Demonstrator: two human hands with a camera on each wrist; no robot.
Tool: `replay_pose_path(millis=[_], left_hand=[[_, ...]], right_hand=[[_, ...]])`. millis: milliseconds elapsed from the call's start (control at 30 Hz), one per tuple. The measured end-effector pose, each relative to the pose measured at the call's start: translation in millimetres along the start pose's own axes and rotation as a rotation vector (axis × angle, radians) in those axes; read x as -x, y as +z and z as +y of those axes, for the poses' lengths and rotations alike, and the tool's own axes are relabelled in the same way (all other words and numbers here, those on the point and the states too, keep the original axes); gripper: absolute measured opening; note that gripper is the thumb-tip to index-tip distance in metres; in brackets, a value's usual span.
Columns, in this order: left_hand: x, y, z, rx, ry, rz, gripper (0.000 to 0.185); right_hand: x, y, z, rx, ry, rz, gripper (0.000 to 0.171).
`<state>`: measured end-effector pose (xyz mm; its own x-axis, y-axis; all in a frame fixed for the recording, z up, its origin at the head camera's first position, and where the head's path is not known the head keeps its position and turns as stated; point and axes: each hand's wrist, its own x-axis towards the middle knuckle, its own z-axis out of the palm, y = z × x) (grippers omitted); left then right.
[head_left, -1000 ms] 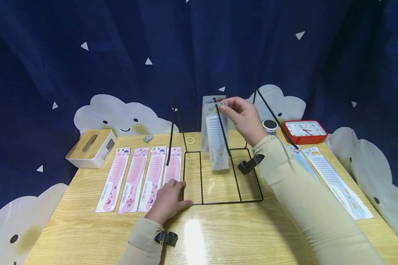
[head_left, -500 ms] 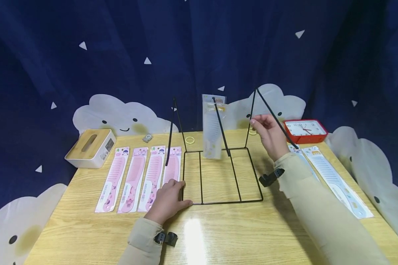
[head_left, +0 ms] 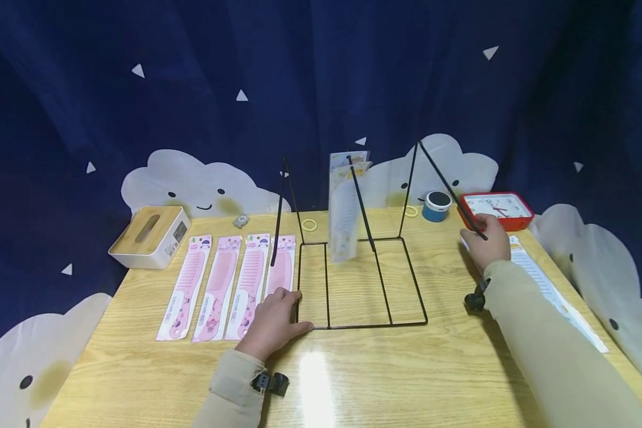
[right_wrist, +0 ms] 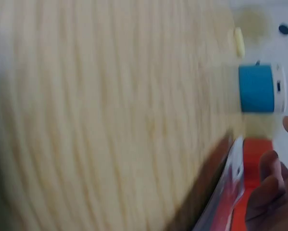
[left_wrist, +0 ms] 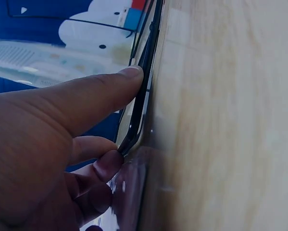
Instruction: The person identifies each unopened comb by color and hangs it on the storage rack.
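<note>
My left hand (head_left: 275,321) grips the front left corner of a black wire display rack (head_left: 361,326). In the left wrist view the thumb lies on the wire and curled fingers touch the corner. Packaged combs (head_left: 343,208) hang overlapped on the rack's middle hook. My right hand (head_left: 489,244) is at the top of a packaged comb (right_wrist: 232,175) on the right side, below the right hook's tip. In the right wrist view its thumb and fingers stand apart beside the packet's edge. The hand and arm hide most of that packet. Another packaged blue comb (head_left: 551,291) lies farther right.
Several packaged pink combs (head_left: 211,291) lie left of the rack. A tissue box (head_left: 150,238) stands at back left. A red clock (head_left: 497,209) and a round blue-and-white device (head_left: 437,206) stand at back right. Yellow rings (head_left: 309,225) lie behind the rack.
My right hand has let go of the front comb packet on the middle hook and moved right and down to the blue comb packets. The hanging packet has swung back. The left hand stays put.
</note>
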<state>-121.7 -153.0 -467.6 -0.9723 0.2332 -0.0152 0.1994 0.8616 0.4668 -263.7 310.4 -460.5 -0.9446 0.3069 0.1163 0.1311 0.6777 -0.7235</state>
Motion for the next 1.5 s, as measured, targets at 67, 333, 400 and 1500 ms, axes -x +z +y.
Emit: replay_pose_path(millis=[67,333,400,1500], left_hand=[[0.2,-0.1,0.4,0.002,0.000,0.001,0.075],[0.9,0.4,0.6,0.000,-0.003,-0.008,0.075],[0.4,-0.1,0.2,-0.002,-0.005,-0.008,0.075],[-0.7,-3.0,0.2,-0.011,0.006,-0.005,0.075]], right_hand=[[-3,-3,8,0.044,0.000,-0.027,0.066],[-4,-11,23,0.211,0.132,-0.204,0.082],[-4,-11,22,0.216,0.129,-0.214,0.083],[66,-10,-93,-0.218,-0.046,-0.161,0.033]])
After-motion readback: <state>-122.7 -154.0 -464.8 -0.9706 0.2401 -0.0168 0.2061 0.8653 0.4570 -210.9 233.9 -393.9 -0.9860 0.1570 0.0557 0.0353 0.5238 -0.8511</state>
